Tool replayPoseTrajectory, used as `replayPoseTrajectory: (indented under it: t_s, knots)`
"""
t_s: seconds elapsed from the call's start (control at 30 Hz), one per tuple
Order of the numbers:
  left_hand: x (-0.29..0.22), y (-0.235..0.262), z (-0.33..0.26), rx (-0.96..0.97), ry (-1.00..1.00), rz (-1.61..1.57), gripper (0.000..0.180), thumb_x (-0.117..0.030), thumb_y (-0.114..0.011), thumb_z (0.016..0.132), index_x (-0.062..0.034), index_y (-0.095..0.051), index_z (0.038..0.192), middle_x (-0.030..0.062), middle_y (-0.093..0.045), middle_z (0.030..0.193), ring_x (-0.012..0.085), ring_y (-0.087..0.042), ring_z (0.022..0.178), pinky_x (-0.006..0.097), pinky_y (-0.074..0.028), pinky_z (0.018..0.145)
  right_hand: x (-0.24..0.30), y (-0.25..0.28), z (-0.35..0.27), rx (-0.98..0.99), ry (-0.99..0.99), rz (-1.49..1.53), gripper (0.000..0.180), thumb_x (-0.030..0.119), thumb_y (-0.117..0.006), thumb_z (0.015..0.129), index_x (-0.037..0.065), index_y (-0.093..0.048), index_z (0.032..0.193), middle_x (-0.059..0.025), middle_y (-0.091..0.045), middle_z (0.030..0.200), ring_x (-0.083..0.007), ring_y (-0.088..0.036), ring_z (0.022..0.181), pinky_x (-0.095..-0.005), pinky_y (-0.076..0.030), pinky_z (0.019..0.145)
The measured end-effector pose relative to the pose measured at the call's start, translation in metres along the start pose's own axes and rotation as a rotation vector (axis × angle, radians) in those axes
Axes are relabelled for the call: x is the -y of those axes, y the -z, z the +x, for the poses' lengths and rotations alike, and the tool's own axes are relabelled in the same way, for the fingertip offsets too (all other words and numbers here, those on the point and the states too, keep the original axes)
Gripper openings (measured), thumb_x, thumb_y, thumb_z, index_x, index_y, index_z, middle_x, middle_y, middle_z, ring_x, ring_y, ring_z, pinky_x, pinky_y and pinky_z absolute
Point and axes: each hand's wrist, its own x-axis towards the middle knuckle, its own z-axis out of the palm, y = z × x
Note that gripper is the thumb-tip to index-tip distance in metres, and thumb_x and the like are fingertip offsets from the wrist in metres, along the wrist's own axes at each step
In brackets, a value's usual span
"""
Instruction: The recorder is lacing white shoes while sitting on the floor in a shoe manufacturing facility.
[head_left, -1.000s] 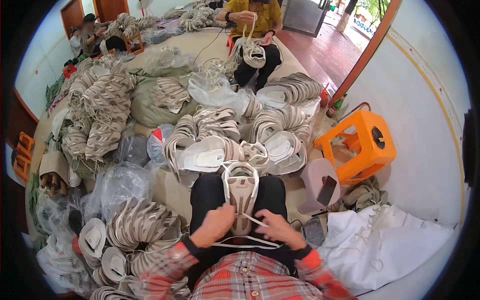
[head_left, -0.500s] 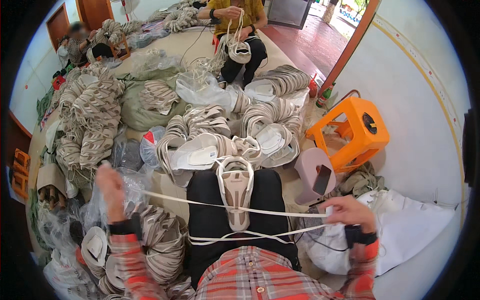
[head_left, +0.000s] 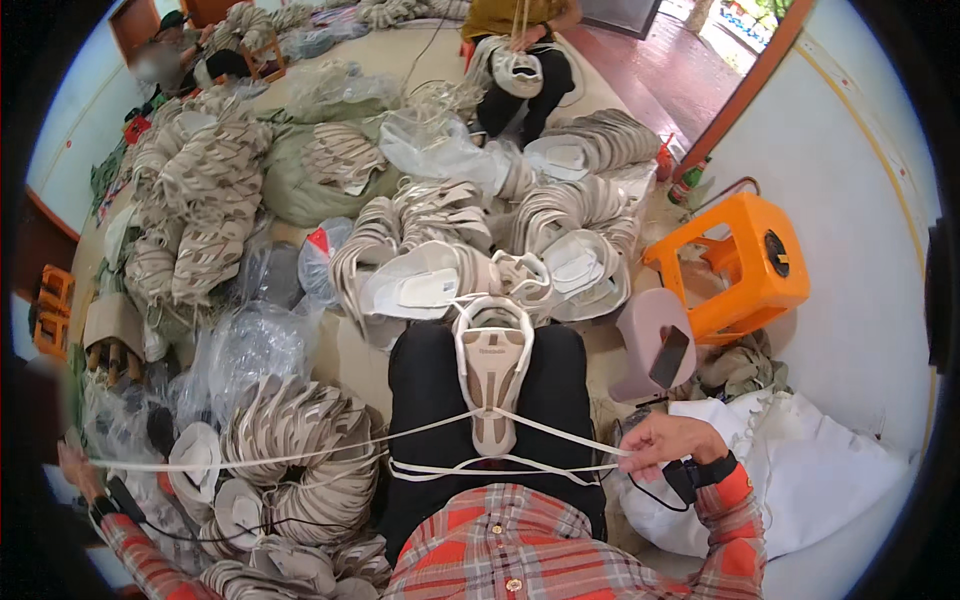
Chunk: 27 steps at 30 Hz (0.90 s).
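A beige and white shoe upper (head_left: 492, 365) lies on my black-trousered lap, its toe towards me. A long cream shoelace (head_left: 290, 458) passes through the upper near its toe and runs out to both sides. Far out at the left rim, my left hand (head_left: 80, 472) is closed on one stretch of lace, pulled nearly straight; its fingers are small and slightly smeared. My right hand (head_left: 675, 443) pinches the lace between thumb and fingers, right of my knee. Slack loops of lace cross my thighs below the toe.
Stacked shoe uppers (head_left: 300, 470) fill the floor at my left, with more ahead. A lilac stool (head_left: 640, 345) bearing a phone (head_left: 669, 357) and an orange stool (head_left: 740, 265) stand at right. White sacking (head_left: 800, 470) lies beside my right arm. A co-worker (head_left: 520, 75) sits opposite.
My left hand has swung outwards to the far left, drawing the lace out with it. My right hand has shifted slightly left and down. The whole view has tilted a little.
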Motion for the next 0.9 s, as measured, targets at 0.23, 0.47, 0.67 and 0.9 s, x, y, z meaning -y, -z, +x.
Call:
replayPoseTrajectory:
  t_s: [0.23,0.47,0.67,0.9]
  knots:
    - [-0.036,0.026,0.092,-0.179,-0.24,0.123,0.079,-0.077,-0.025,0.077,-0.0146,-0.065,0.105,0.019,-0.063,0.1,0.029,-0.061,0.065,0.041,-0.047,0.053,0.021,-0.098,0.021,0.285,1.17,0.999,0.053,0.02,-0.049,0.091,0.011,-0.027,0.139,-0.0175,-0.06,0.077,-0.0297,-0.06,0.075,-0.0497,-0.038,0.088]
    - [0.009,0.064,0.061,0.885,0.639,-1.432,0.025,-0.018,-0.045,0.08,0.0025,-0.058,0.073,0.0169,-0.062,0.075,0.0258,-0.053,0.059,0.038,-0.045,0.057,0.035,0.01,-0.127,-0.798,-0.211,-0.577,0.013,0.016,-0.067,0.075,0.004,-0.067,0.072,0.0016,-0.051,0.052,-0.0064,-0.045,0.049,-0.0242,-0.038,0.046]
    - [-0.096,0.225,0.058,0.956,0.203,-0.924,0.014,-0.01,-0.049,0.081,0.0015,-0.055,0.076,0.0122,-0.058,0.075,0.021,-0.051,0.064,0.034,-0.043,0.059,-0.16,0.115,-0.231,-1.134,-0.055,0.097,0.013,0.016,-0.067,0.067,0.004,-0.063,0.065,0.0014,-0.044,0.045,-0.0077,-0.038,0.035,-0.0232,-0.027,0.033]
    - [-0.123,0.184,0.023,0.616,-0.474,0.207,0.009,-0.01,-0.05,0.082,-0.0045,-0.052,0.089,0.0045,-0.053,0.081,0.0134,-0.048,0.073,0.028,-0.04,0.061,-0.295,0.137,-0.256,-1.353,0.127,0.362,0.021,0.026,-0.063,0.079,0.009,-0.055,0.088,0.0057,-0.042,0.051,-0.0023,-0.034,0.036,-0.0191,-0.026,0.03]
